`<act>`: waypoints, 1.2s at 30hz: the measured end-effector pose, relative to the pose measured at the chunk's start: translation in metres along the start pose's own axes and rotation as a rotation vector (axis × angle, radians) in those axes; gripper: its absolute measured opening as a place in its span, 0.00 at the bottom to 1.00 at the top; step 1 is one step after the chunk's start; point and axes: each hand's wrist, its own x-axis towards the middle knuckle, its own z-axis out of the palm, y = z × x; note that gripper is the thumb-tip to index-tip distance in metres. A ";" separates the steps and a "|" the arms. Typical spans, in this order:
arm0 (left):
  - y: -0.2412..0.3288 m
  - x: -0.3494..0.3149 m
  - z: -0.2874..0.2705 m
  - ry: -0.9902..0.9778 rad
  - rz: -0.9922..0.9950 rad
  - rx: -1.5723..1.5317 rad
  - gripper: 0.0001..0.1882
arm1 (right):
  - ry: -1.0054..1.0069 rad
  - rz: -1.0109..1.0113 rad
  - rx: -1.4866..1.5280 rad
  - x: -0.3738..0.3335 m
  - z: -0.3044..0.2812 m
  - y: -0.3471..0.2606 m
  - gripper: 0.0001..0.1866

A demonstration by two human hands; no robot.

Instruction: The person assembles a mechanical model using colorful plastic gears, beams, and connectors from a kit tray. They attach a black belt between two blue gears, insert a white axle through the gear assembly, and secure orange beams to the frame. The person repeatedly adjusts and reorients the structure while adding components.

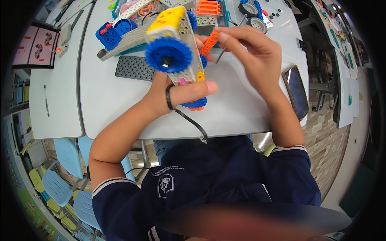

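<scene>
My left hand grips a toy construction model of light grey perforated beams, tilted above the table. A large blue gear with a dark centre and a yellow block are fitted on it. More blue gears show at its far and lower ends. A black cable loops over my left thumb and hangs down with its plug loose. With thumb and forefinger, my right hand pinches an orange perforated connector piece against the model's right side. Its seating there is hidden.
A grey perforated plate lies beneath the model. Beyond it are a blue wheel part, a bin of orange pieces and grey-rimmed wheels. A thin metal rod shows behind my right fingers. At the right edge lies a phone.
</scene>
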 end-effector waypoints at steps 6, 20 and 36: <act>0.005 0.008 -0.001 -0.083 -0.073 -0.177 0.38 | -0.167 0.186 0.282 0.007 -0.012 0.007 0.08; 0.007 0.011 -0.006 -0.265 -0.093 -0.478 0.40 | -0.239 -0.011 0.234 0.009 -0.031 0.001 0.05; 0.019 0.014 -0.014 -0.189 -0.053 -0.291 0.44 | -0.612 0.147 -0.429 0.010 -0.046 -0.003 0.05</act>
